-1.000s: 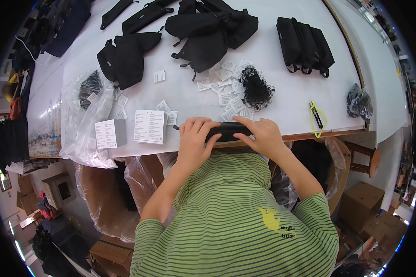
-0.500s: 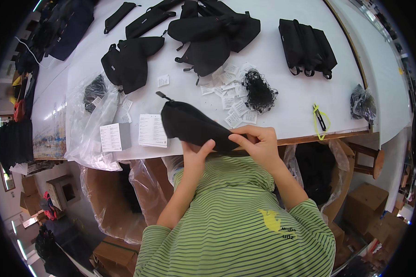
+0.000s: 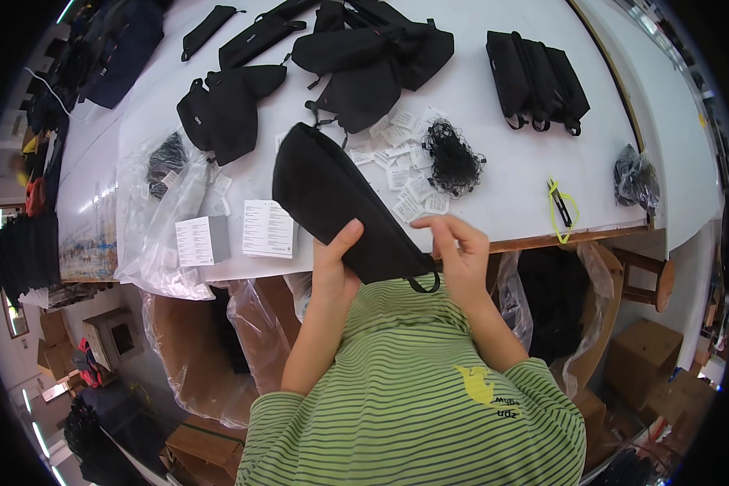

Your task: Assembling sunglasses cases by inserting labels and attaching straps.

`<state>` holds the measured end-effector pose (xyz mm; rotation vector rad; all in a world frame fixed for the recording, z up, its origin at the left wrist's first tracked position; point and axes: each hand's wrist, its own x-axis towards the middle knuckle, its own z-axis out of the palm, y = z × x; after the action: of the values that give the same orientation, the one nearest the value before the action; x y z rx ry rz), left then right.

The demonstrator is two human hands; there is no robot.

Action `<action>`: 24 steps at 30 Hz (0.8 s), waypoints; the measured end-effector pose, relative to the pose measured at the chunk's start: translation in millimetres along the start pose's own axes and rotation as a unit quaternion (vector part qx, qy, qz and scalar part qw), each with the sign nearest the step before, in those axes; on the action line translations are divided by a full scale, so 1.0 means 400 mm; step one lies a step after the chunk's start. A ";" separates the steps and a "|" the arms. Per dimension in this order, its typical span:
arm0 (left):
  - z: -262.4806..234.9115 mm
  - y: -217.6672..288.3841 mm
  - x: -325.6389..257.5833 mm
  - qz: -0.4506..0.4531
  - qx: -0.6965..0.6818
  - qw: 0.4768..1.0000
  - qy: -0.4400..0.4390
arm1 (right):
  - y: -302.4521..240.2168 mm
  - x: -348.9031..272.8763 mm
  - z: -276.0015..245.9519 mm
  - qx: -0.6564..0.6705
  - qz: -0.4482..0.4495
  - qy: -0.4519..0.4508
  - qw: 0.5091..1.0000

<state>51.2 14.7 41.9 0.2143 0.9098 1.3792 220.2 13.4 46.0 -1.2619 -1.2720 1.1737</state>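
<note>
My left hand [image 3: 335,268] grips a long black fabric pouch [image 3: 336,198] from below, thumb on its face, holding it tilted up over the white table's [image 3: 502,170] near edge. My right hand [image 3: 460,255] pinches the pouch's lower end, where a small black loop hangs down. Behind the pouch lie several small white paper tags [image 3: 402,166] and a tangle of black cords [image 3: 452,158].
Several more black pouches [image 3: 228,109] and a stack of black bags [image 3: 536,77] lie farther back. Clear plastic bags [image 3: 166,202] and white printed sheets [image 3: 266,229] sit at the left. A yellow-handled snipper [image 3: 560,206] lies right. Cardboard boxes and plastic-lined bins stand under the table edge.
The pouch was pressed flat at the table edge under both hands; it has been lifted and turned up, opening out lengthwise. My right hand shifted to its lower end.
</note>
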 end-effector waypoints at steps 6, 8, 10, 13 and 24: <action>0.000 -0.013 -0.042 -0.141 0.079 0.978 -0.129 | -0.035 0.098 -0.016 0.123 -0.066 -0.066 0.988; 0.010 -0.022 -0.054 -0.164 0.080 0.973 -0.141 | -0.056 0.112 -0.014 0.155 -0.063 -0.049 0.985; 0.023 -0.020 -0.061 -0.220 0.065 0.964 -0.135 | -0.058 0.116 -0.021 0.122 -0.090 -0.025 0.988; 0.020 -0.029 -0.059 -0.230 0.074 0.962 -0.130 | -0.034 0.123 -0.028 0.034 -0.169 0.048 0.984; 0.008 -0.040 -0.023 -0.154 0.002 0.988 -0.024 | -0.052 0.053 -0.009 -0.069 -0.136 -0.024 0.988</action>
<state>66.0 3.7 37.8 0.1034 0.8663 1.0828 221.9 34.8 67.0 -1.1206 -1.5310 0.9386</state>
